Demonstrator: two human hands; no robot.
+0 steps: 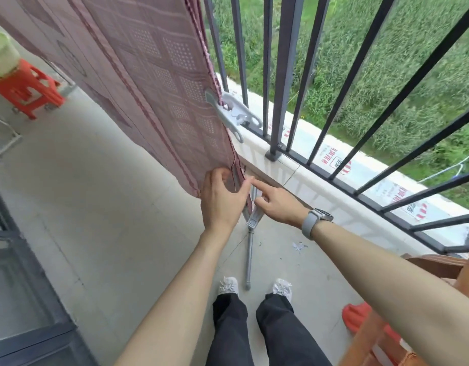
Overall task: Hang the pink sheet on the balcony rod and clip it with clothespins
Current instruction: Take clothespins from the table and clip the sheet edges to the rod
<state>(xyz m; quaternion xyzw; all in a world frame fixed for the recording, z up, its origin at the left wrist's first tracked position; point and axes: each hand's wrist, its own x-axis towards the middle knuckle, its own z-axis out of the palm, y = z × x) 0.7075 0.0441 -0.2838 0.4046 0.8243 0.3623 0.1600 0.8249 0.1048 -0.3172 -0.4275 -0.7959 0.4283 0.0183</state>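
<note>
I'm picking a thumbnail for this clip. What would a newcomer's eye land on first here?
The pink sheet hanging across the upper left dominates, with a large grey clothespin clamped on its edge near the black railing. Just below, the left hand pinches the sheet's lower corner while the right hand, a watch on its wrist, points a finger at the same spot. At far left stands an orange stool.

Pretty tight spot: the sheet (149, 83) hangs right up against the railing (286, 75), with a grey clothespin (232, 112) sticking out between them. Plenty of open floor (101, 196) left of the sheet, though a stand leg (249, 257) lies underfoot.
</note>
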